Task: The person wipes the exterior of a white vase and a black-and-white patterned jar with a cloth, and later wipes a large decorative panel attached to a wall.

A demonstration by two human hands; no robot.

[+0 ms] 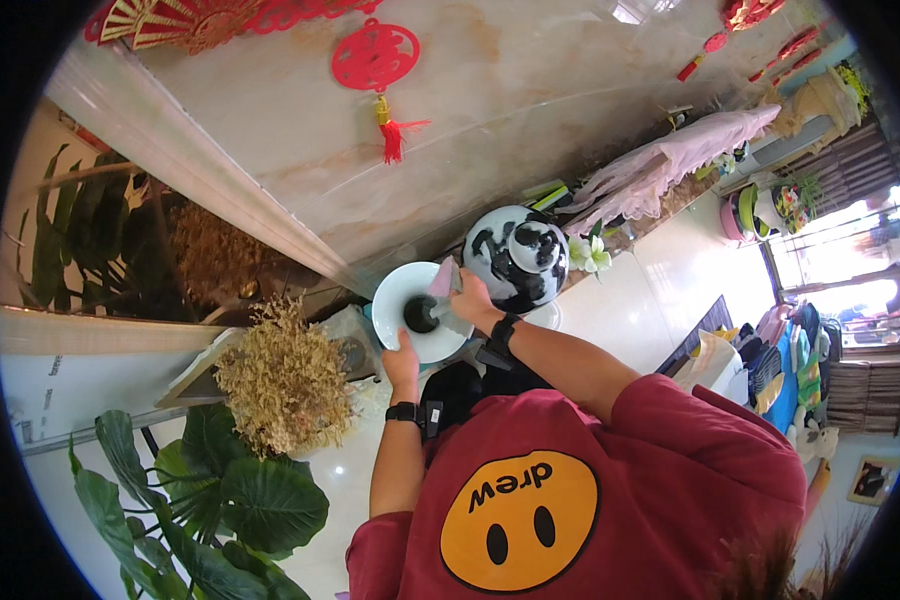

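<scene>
A white vase [390, 304] with a wide flared mouth stands in front of me, its dark opening facing up. My left hand [400, 367] grips the near rim, thumb over the lip. At the right side of the mouth, my right hand [474, 301] holds a pink and grey cloth [442, 279] against the inside of the flare. Part of the cloth hangs towards the opening. Just beyond my right hand is a large round black-and-white vase [487, 259] with a narrower top. The white vase's lower body is hidden beneath its rim.
A bunch of dried flowers [289, 379] and a large-leaved green plant [270, 506] stand on the left. White artificial lilies [591, 253] and a pink lace cloth [667, 161] lie along the wall at right. A red tasselled ornament [376, 56] hangs on the marble-look wall.
</scene>
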